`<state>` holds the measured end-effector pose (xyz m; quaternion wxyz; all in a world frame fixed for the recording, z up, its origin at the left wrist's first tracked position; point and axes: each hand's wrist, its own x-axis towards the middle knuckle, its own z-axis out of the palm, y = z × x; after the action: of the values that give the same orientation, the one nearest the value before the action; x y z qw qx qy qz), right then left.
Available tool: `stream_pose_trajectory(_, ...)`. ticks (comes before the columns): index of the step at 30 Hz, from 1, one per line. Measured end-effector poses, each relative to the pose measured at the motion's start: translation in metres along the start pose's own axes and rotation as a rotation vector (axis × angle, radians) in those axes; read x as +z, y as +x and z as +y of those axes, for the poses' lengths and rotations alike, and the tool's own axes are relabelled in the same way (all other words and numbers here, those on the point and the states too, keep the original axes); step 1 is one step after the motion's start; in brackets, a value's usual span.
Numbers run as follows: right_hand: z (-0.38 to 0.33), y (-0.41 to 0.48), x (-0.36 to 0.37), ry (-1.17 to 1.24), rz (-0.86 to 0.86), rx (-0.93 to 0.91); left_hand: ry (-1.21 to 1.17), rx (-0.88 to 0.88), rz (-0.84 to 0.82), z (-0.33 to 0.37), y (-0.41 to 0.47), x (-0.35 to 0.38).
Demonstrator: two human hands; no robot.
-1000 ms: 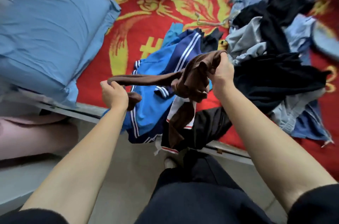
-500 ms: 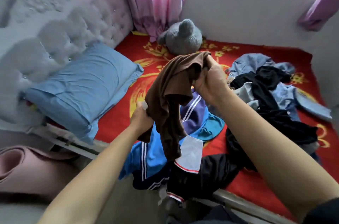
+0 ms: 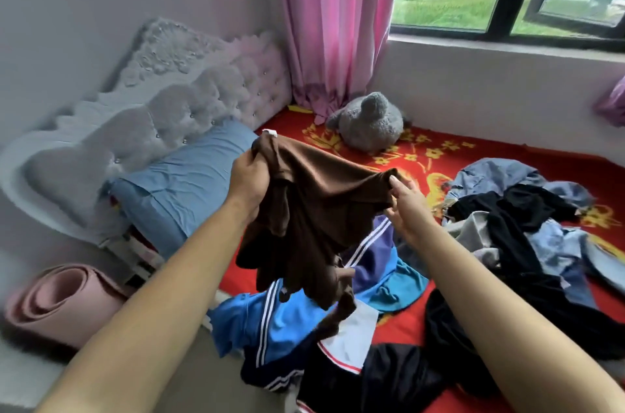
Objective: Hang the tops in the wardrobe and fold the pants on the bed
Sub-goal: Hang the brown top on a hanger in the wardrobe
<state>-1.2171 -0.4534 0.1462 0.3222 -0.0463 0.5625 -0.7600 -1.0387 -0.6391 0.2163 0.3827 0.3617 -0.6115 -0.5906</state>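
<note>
While aloft, top point(image 3: 314, 199) between 2 hands point(image 3: 252, 184) point(image 3: 406, 206)

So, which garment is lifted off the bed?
The brown garment: the left hand and right hand hold it up, while the other clothes lie on the red bedspread.

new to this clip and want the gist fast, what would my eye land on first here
A brown garment is held up mid-view, the left hand gripping its bunched upper corner and the right hand pinching the opposite edge. Beneath it, the red bedspread with yellow flowers carries a heap of clothes in blue, black and grey on the right. A grey plush toy sits at the far side, below the pink curtain.
</note>
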Motion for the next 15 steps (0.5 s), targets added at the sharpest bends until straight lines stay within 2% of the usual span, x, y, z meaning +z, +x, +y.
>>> stream_pose_trajectory(3, 0.023, -0.001, -0.013, -0.314, -0.151, -0.033, -0.063, -0.035, 0.049, 0.020, -0.010, 0.018)
stream_pose_trajectory(6, 0.049, -0.008, -0.011, -0.868, -0.170, -0.031, -0.128, -0.064, 0.084, 0.034, -0.019, 0.032)
stream_pose_trajectory(7, 0.059, -0.013, -0.007, -0.977, -0.213, -0.012, -0.165, -0.073, 0.091, 0.039, -0.022, 0.036)
stream_pose_trajectory(11, 0.094, -0.026, 0.017, -1.091, -0.446, 0.051, -0.309, -0.090, 0.086, 0.053, -0.033, 0.043)
stream_pose_trajectory(15, 0.101, -0.011, 0.030, -1.106, -0.446, -0.148, -0.313, -0.084, 0.127, 0.058, -0.036, 0.028)
